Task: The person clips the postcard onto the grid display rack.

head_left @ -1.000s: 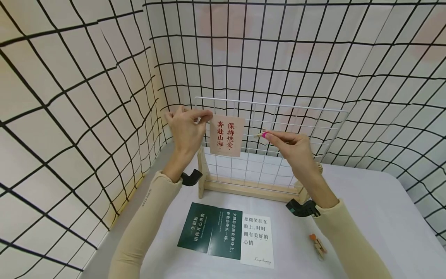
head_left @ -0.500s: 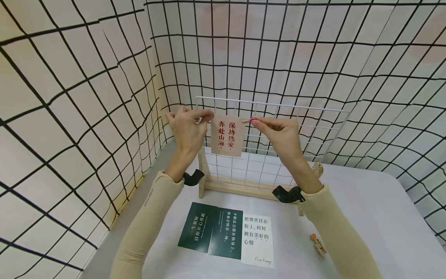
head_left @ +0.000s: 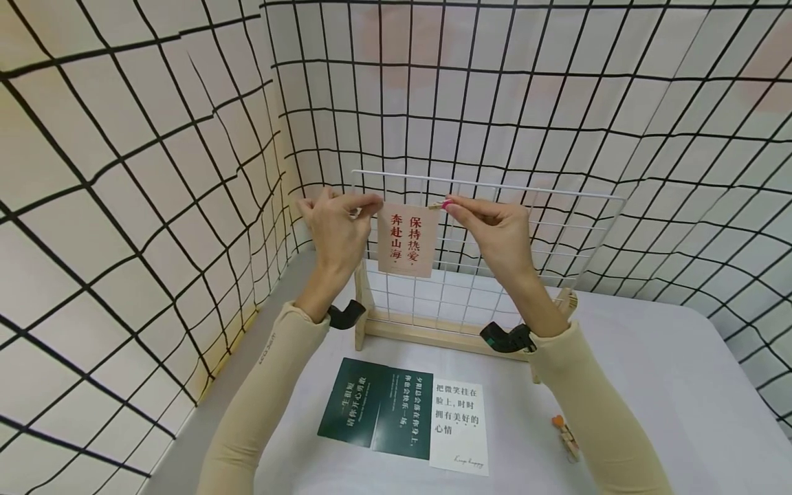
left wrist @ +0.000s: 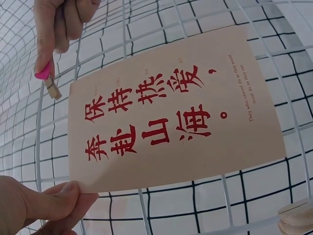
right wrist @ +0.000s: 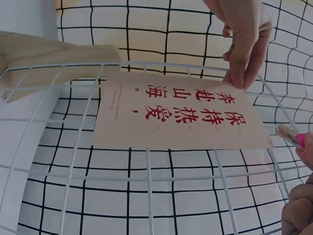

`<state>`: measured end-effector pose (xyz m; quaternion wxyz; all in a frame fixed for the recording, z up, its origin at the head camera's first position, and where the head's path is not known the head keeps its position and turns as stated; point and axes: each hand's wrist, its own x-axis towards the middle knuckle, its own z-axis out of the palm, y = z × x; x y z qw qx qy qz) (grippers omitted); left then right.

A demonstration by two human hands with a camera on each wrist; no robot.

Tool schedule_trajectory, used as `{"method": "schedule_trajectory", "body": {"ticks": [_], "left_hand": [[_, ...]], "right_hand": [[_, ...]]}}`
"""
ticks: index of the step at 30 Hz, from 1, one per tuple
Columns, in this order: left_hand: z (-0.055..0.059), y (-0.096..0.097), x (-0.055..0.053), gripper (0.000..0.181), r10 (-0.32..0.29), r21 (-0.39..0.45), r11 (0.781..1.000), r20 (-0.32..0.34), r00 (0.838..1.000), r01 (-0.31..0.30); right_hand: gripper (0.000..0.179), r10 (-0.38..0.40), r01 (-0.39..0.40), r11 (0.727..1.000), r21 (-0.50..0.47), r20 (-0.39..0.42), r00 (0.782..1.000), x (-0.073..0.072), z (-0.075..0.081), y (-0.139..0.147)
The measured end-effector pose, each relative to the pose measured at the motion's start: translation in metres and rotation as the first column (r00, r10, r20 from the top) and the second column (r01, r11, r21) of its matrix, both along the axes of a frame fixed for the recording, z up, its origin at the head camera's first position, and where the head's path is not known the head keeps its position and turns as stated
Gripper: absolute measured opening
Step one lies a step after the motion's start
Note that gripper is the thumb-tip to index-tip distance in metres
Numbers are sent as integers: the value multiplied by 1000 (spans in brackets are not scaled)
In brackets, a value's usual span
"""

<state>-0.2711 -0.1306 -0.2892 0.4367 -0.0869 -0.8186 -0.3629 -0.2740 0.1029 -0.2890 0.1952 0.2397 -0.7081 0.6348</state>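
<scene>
A black-lined grid backdrop surrounds a white-covered table, on which stands the wire rack, wooden-based and white-barred. On the near side of the wire rack, two forearms in beige sleeves reach forward and upward, converging toward its upper left part. The left hand, raised before the rack's upper left end, shows its back to the head view; thumb and forefinger pinch the pink card by its upper left corner, the other fingers partly curled. The right hand is held before the rack's upper middle, wrist angled inward, its rear fingers folded under. The pink card hangs upright in front of the rack's upper left part; contact with the wires cannot be told. On the table in front of the rack lie two green cards and a white card; right of these, nearer than the rack, are wooden pegs. Thumb and forefinger of the right hand pinch a pink-ended clothespin, its tip just beside the pink card's upper right corner, before the rack.
</scene>
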Motion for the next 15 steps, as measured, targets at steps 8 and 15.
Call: {"method": "schedule_trajectory", "body": {"ticks": [8, 15], "left_hand": [[0, 0, -2, 5, 1, 12, 1000, 6, 1000, -1], [0, 0, -2, 5, 3, 10, 1000, 10, 1000, -3]], "right_hand": [[21, 1, 0, 1000, 18, -73, 997, -3, -2, -1], [16, -47, 60, 996, 72, -159, 986, -5, -2, -4]]}}
